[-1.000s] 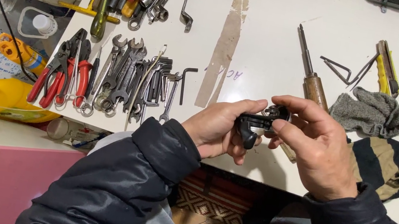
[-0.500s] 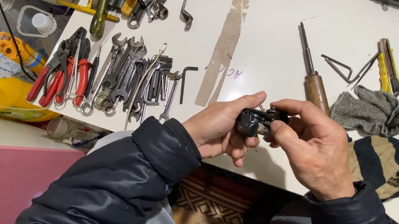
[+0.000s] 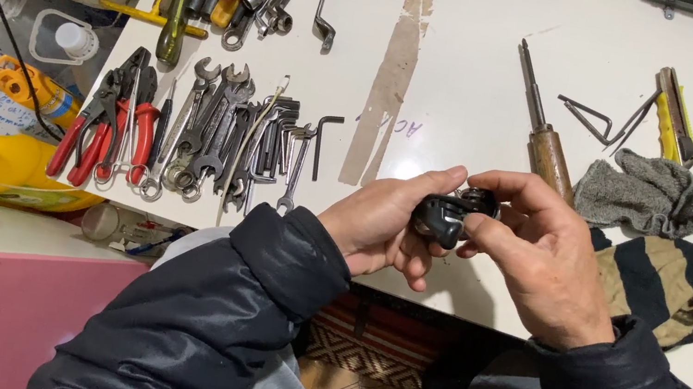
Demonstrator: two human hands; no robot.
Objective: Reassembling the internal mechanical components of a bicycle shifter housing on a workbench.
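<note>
Head view, steeply down, close

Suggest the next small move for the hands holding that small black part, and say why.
Probably keep turning the small black part between the fingertips: both the left hand and right hand pinch it above the white table, with no tool taken up.

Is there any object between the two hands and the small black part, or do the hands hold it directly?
Nothing visible stands between them. The left hand and the right hand both grip the small black part directly, above the near edge of the white table. The wooden-handled screwdriver lies behind the hands, apart from them.
</note>
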